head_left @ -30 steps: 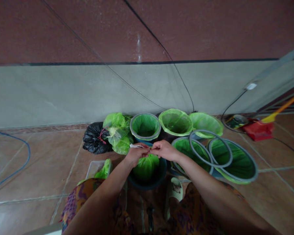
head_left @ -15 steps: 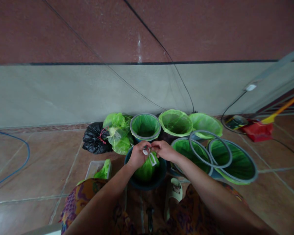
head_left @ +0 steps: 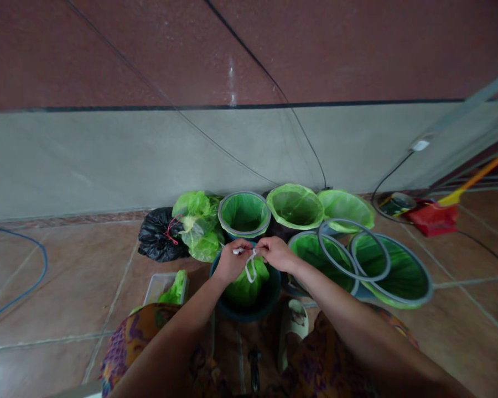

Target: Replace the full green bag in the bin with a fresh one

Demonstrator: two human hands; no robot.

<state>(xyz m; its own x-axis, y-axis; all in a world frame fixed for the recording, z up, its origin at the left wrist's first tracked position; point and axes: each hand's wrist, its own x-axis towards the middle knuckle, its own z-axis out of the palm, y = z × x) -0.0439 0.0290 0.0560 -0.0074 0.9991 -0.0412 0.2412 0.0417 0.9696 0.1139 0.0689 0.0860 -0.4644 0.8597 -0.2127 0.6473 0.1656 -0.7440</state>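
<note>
Left hand and right hand met, both pinched on a white string | green bag sat just below in dark bucket | lined bins crowded just beyond.

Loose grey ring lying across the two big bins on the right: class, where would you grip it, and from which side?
Grip the grey ring at its near arc, coming from above. That arc spans the open mouth of a bin, so fingers can probably curl under the thin band.
</note>
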